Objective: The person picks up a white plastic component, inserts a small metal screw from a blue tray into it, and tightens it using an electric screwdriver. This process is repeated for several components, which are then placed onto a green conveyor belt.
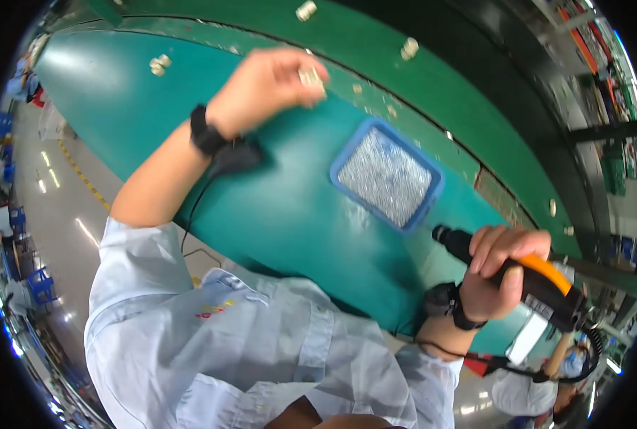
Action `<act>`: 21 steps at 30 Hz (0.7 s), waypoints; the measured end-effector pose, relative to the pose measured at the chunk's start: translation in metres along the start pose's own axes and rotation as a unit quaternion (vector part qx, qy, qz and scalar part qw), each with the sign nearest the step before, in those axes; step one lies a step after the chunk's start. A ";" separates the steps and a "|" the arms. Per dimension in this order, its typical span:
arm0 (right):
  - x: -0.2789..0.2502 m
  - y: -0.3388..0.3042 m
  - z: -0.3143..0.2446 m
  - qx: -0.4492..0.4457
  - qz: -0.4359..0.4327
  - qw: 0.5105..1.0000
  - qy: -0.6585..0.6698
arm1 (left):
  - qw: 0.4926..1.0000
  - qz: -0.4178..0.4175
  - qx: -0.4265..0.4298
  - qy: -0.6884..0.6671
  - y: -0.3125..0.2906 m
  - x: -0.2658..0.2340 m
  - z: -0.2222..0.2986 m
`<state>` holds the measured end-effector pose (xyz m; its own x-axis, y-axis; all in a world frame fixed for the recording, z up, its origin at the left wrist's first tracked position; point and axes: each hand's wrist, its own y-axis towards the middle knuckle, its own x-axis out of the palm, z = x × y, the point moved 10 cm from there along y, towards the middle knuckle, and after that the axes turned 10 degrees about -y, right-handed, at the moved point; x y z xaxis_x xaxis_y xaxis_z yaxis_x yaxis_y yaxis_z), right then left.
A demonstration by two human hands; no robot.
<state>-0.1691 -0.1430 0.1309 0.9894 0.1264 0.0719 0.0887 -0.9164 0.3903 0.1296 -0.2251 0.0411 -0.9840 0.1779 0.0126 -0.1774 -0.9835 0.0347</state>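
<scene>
pale blue short-sleeved work shirt with small coloured chest marking, black wrist strap with thin cord on left, another strap on right.

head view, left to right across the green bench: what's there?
Small metal parts → left hand holding a small metal piece → blue tray of screws → right hand gripping the orange-and-black electric screwdriver.

Motion blur smears the left hand, and the small pale metal part pinched in its fingers is too soft to identify. The right hand covers the middle of the black-and-orange electric screwdriver; its tip is too dark to make out. The silvery contents of the blue rectangular plastic tray blend into one glittering mass.
</scene>
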 end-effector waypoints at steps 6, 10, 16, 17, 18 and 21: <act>0.010 -0.001 -0.020 -0.047 -0.040 0.998 0.020 | 0.971 -0.227 -0.001 0.072 -0.097 0.156 -0.027; 0.007 -0.006 -0.029 -0.066 -0.040 0.997 0.011 | 0.971 -0.204 0.030 0.119 -0.097 0.167 -0.044; 0.003 -0.012 -0.039 -0.078 -0.046 0.996 0.006 | 0.976 -0.176 -0.010 0.130 -0.101 0.167 -0.028; 0.004 -0.011 -0.037 -0.079 -0.051 0.996 0.006 | 0.975 -0.164 -0.009 0.151 -0.100 0.161 -0.021; 0.005 -0.011 -0.035 -0.080 -0.055 0.995 0.006 | 0.973 -0.153 -0.007 0.171 -0.099 0.158 -0.019; 0.007 -0.017 -0.042 -0.090 -0.068 0.994 0.003 | 0.940 -0.137 0.163 0.265 -0.075 0.156 0.006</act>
<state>-0.1685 -0.1105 0.1635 0.9690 0.2469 0.0117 0.1992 -0.8080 0.5544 -0.0103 -0.1233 0.0465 -0.7886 0.2969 -0.5385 -0.4950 -0.8261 0.2694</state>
